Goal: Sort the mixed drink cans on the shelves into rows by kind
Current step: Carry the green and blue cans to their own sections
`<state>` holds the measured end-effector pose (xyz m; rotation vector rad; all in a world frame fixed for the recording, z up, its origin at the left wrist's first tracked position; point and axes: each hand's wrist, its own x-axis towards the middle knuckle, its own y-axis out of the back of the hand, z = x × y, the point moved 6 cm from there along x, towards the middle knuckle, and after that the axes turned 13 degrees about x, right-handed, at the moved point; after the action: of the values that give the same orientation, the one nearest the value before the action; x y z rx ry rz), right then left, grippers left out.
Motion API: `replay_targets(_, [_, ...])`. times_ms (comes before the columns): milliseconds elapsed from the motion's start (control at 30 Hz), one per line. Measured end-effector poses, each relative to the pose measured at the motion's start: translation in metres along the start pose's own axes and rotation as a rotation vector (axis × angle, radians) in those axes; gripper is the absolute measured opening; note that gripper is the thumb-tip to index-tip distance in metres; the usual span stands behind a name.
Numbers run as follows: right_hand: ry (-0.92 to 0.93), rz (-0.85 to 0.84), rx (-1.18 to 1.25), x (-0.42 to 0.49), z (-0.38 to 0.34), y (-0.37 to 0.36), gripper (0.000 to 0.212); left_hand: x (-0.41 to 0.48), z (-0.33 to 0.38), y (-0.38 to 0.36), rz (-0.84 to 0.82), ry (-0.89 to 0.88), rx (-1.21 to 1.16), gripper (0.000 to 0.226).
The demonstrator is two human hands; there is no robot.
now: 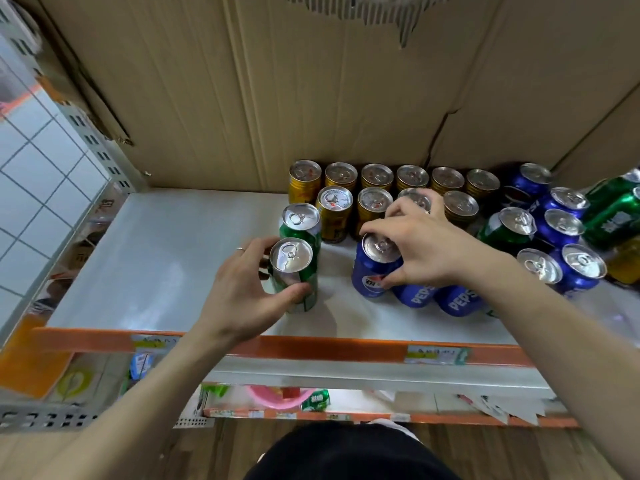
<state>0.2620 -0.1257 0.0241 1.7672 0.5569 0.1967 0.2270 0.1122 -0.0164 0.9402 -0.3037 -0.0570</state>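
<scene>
At frame centre, your left hand [242,289] wrapped a green aluminium can [294,275] standing on the white shelf [156,258]; your right hand [419,244] clasped a blue Pepsi can [375,266] from above.

Green can [294,271] with a silver top in the left hand [242,289], another green one [300,223] right behind it. Right hand [422,247] on a deep blue can [374,268] with a red, white and blue round logo. White lettering on the blue cans lying down [453,299]. Gold-yellow cans [341,176] with dark bands along the back. Shelf [156,258] pale grey-white, orange front edge [311,348]. Plain brown cardboard [242,98] behind. Silver ring [240,249] on a finger.
</scene>
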Motion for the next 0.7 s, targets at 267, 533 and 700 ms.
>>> replay_targets(267, [0.08,0.204,0.575,-0.01,-0.01,0.039,0.091,0.022,0.02,0.031,-0.012,0.115,-0.439,0.068])
replay_targets(533, [0.01,0.404,0.858,-0.022,0.0,0.071,0.088,0.043,0.032,0.043,0.018,0.184,-0.839,0.048])
replay_targets(700, [0.017,0.52,1.065,-0.036,0.006,0.076,0.071,0.049,0.048,0.042,-0.047,0.26,-1.045,0.043])
